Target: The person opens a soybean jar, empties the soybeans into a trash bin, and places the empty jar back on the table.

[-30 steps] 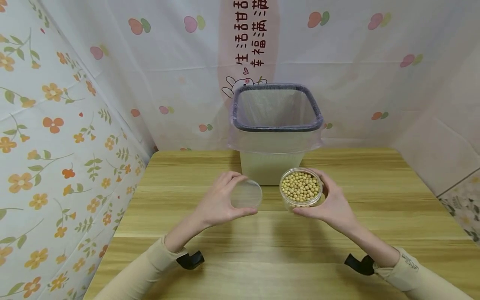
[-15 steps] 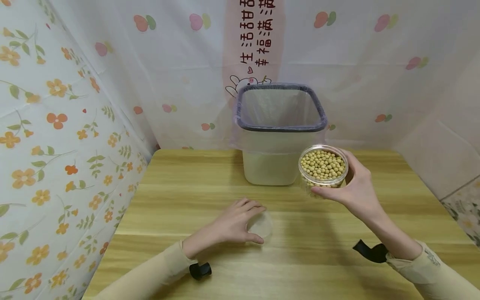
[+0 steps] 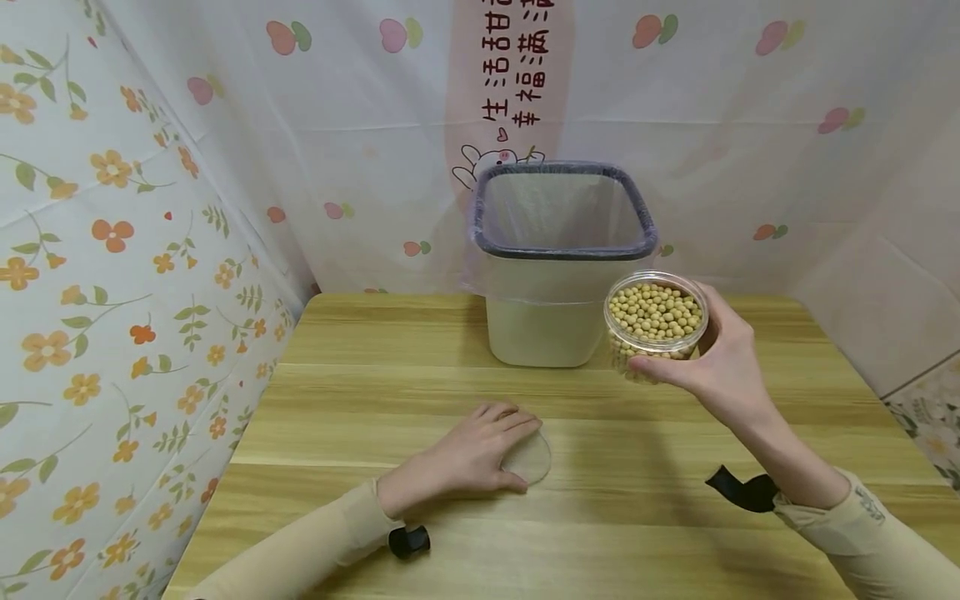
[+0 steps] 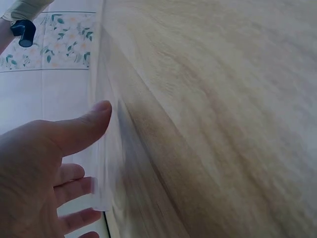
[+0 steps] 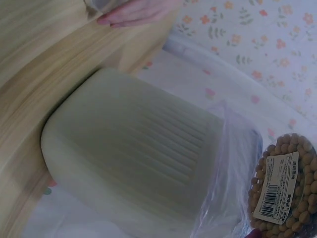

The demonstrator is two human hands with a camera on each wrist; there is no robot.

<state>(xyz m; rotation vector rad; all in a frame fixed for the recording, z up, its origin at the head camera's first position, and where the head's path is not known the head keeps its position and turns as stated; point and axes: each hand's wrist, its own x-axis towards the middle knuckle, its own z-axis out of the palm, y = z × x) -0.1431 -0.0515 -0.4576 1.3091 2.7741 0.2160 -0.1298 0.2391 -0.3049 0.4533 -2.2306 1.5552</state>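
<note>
My right hand (image 3: pixel 723 362) grips a clear round plastic jar (image 3: pixel 655 344), held up off the table and tilted, its open top showing round yellow soybeans (image 3: pixel 654 312). In the right wrist view the jar's bottom shows a white barcode label (image 5: pixel 278 187). Low at the tabletop, my left hand (image 3: pixel 480 450) is by a clear round lid (image 3: pixel 531 457) lying flat, partly covered by the hand. Thumb and fingers are spread at the lid's edge in the left wrist view, where the lid (image 4: pixel 103 183) appears as a thin see-through strip.
A pale bin (image 3: pixel 543 333) with a dark rim and a clear liner bag stands at the back of the wooden table (image 3: pixel 360 392), just left of the jar. Patterned cloth (image 3: pixel 360 167) hangs behind and to the left.
My left hand has lowered the lid from the air to the tabletop, moving toward me and rightward. The right hand has carried the jar up and to the right, near the bin.
</note>
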